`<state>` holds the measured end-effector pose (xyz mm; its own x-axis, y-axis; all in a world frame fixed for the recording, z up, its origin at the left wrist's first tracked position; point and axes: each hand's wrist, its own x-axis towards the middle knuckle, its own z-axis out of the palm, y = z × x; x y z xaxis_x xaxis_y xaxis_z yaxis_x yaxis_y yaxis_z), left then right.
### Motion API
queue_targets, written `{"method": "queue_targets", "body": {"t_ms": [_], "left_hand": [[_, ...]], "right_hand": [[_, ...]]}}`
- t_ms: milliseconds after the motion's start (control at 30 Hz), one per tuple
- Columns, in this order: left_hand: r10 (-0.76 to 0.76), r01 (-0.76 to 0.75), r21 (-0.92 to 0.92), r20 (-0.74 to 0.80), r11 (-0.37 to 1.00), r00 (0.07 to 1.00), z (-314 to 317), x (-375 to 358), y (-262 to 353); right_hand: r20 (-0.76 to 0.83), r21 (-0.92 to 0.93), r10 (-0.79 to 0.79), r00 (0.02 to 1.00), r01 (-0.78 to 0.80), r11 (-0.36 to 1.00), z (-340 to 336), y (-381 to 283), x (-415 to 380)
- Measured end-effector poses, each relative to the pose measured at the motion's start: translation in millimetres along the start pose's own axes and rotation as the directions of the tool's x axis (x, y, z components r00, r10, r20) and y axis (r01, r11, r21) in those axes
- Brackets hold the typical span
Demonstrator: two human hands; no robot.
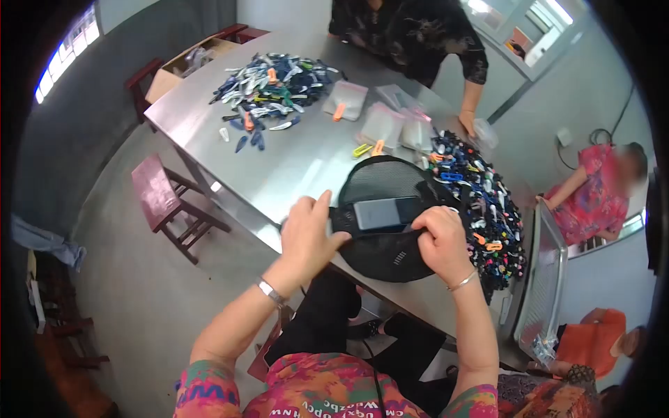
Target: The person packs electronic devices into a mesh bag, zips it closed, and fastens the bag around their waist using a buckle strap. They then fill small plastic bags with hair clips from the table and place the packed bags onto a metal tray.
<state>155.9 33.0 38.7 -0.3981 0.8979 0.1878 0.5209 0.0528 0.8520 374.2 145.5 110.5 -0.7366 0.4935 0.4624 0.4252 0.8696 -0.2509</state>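
Note:
A black mesh item (390,259), shaped like a cap or pouch, lies at the near edge of the metal table. On its middle rests a grey and black phone-like device (380,214). My left hand (304,237) is at its left side, fingers apart, the thumb close to the black edge; whether it touches is unclear. My right hand (444,244) has its fingers curled round the right side of the black item. Just beyond the item are clear plastic bags (382,125) and a yellow hair clip (362,150).
Hair clips form a pile (272,87) on the metal table (279,164) and a second, colourful pile (488,202) at right. Across the table, a person in black (397,35) leans a hand on it. Other people are at right. A wooden stool (157,191) stands left.

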Motion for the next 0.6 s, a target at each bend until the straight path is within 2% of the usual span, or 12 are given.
{"method": "queue_targets", "body": {"t_ms": [33,100,167,233,300,367,433,467,500,533,567,600], "left_hand": [[0.257,-0.233,0.295,-0.046,0.927,0.965,0,10,0],[0.107,-0.138,0.355,0.106,0.924,0.989,-3,25,9],[0.116,-0.191,0.471,0.184,0.861,0.976,-5,39,10],[0.026,-0.180,0.522,0.289,0.834,0.957,-4,49,11],[0.009,-0.182,0.527,0.313,0.830,0.950,0,55,7],[-0.172,0.031,0.412,0.309,0.911,0.935,0,58,8],[-0.141,0.017,0.377,0.304,0.926,0.942,4,57,2],[-0.148,0.103,0.164,0.286,0.981,0.947,8,53,-1],[-0.168,0.191,-0.062,0.268,0.980,0.949,9,49,1],[-0.121,0.146,-0.111,0.201,0.983,0.972,10,45,4],[-0.117,0.141,-0.109,0.203,0.984,0.972,10,41,10],[0.024,-0.021,-0.037,0.084,0.999,0.996,9,35,23]], "right_hand": [[0.007,0.007,-0.050,0.999,0.050,0.999,0,3,1],[-0.029,-0.007,-0.057,0.998,0.056,0.998,-1,-4,-2],[-0.060,-0.014,-0.025,0.998,0.024,1.000,7,-13,-10],[-0.084,-0.027,0.003,0.996,-0.005,1.000,13,-17,-15],[-0.083,-0.071,0.042,0.996,-0.048,0.996,15,-26,-18],[-0.255,-0.138,-0.001,0.967,-0.035,0.990,22,-45,-15],[-0.216,-0.136,-0.042,0.975,0.013,0.991,31,-66,-18],[-0.210,-0.107,-0.031,0.977,0.009,0.994,39,-79,-23],[-0.197,-0.074,-0.027,0.980,0.013,0.997,45,-87,-23],[-0.204,-0.077,-0.024,0.979,0.009,0.997,44,-89,-23],[-0.203,-0.081,0.016,0.979,-0.033,0.996,42,-92,-23],[-0.202,-0.085,0.056,0.978,-0.075,0.994,38,-93,-23]]}}
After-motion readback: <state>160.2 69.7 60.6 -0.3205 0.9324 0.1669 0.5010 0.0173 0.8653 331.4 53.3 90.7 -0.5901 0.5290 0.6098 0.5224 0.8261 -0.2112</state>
